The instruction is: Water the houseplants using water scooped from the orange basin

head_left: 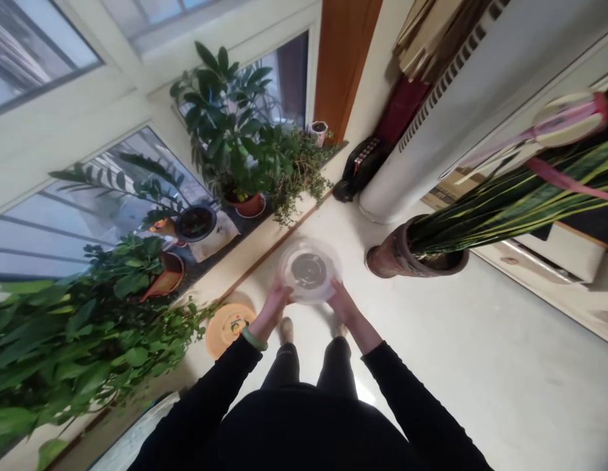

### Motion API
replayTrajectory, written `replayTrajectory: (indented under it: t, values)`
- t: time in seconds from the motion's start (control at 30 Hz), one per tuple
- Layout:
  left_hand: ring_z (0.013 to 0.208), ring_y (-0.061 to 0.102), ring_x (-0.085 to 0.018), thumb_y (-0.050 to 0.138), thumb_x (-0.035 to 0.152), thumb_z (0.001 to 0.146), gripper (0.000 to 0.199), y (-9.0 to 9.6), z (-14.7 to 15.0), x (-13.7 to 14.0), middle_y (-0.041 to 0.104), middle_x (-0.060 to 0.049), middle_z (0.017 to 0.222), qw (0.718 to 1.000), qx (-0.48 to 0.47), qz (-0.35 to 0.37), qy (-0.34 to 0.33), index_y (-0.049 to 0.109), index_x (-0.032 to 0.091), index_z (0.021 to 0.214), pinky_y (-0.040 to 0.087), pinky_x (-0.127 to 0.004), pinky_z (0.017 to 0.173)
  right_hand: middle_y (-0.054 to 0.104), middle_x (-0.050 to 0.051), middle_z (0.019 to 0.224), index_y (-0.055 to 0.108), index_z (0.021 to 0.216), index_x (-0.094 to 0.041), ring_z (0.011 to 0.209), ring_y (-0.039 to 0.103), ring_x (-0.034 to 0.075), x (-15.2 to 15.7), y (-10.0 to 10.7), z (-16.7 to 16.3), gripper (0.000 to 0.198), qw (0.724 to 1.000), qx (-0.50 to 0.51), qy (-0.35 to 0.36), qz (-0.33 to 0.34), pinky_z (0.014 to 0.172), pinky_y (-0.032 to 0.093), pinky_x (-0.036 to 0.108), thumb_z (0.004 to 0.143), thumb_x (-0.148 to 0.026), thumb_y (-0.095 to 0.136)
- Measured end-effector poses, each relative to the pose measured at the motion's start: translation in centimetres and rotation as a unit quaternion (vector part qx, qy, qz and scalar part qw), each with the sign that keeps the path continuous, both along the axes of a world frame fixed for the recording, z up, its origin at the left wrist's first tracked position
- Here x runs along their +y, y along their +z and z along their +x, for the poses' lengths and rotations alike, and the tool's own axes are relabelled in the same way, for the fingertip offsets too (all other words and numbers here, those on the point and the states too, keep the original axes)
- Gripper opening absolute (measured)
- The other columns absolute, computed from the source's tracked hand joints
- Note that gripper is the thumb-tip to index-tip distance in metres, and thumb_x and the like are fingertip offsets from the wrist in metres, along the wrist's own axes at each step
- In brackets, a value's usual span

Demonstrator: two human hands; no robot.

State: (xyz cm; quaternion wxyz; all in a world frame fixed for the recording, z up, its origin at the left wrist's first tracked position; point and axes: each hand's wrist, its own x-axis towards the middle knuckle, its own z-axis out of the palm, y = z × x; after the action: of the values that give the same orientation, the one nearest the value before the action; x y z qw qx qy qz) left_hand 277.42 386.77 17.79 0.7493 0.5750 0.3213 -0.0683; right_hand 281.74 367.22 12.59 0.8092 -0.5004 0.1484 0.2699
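A round, translucent plastic basin [308, 296] is held out in front of my body, above the floor. My left hand [276, 299] grips its left rim, a green bangle on that wrist. On the opposite side my right hand [342, 302] is closed on the right rim. The basin is slightly blurred, and a grey round patch shows at its bottom; I cannot tell whether that is its base or something inside. Below and left of it, an orange round basin or stool top [230, 327] sits on the floor near my left forearm.
Along the window ledge [201, 252] at left stand several potted plants, including a large leafy one [230, 124] and trailing vines [137, 340]. A tall brown pot [406, 252] of snake plant [510, 203] is on the floor at right. Behind it rises a white column-shaped appliance [456, 98].
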Motion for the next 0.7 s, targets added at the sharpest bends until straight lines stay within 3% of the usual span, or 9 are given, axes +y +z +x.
replayTrajectory:
  t: [0.13,0.4,0.53,0.7]
  values:
    - [0.125,0.075,-0.037,0.084,0.028,0.077,0.089,0.7,3.0,-3.8,0.078,-0.014,0.146,1.0,-0.01,0.015,0.012,0.066,0.027,0.163,0.071,-0.043,0.091,0.083,0.01,0.142,0.074,0.137,-0.032,0.149,0.07,0.042,-3.6,1.3,3.9,0.083,1.0,0.001,0.01,0.029,0.118,0.063,0.059,0.069,-0.074,0.096]
    - [0.136,0.075,-0.039,0.09,0.03,0.074,0.099,4.7,9.7,-13.7,0.075,-0.013,0.156,0.994,-0.018,0.004,0.108,0.063,0.032,0.169,0.074,-0.044,0.09,0.081,0.007,0.138,0.075,0.122,-0.034,0.151,0.067,0.042,-12.5,4.6,14.5,0.068,0.996,0.006,0.088,0.02,0.114,0.065,0.056,0.067,-0.067,0.099]
    - [0.136,0.075,-0.041,0.09,0.032,0.08,0.098,5.7,13.7,-17.9,0.074,-0.014,0.16,0.99,-0.032,0.0,0.14,0.06,0.03,0.174,0.074,-0.041,0.083,0.079,0.007,0.146,0.074,0.126,-0.035,0.151,0.068,0.041,-16.0,6.1,20.0,0.072,0.993,0.018,0.119,0.019,0.105,0.067,0.051,0.065,-0.063,0.099]
    - [0.14,0.073,-0.042,0.088,0.037,0.095,0.091,6.2,19.0,-20.5,0.067,-0.014,0.171,0.99,-0.041,0.0,0.134,0.054,0.029,0.179,0.074,-0.038,0.079,0.079,0.006,0.14,0.071,0.132,-0.038,0.148,0.07,0.04,-18.4,6.3,25.9,0.073,0.993,0.022,0.119,0.004,0.098,0.068,0.047,0.066,-0.059,0.094]
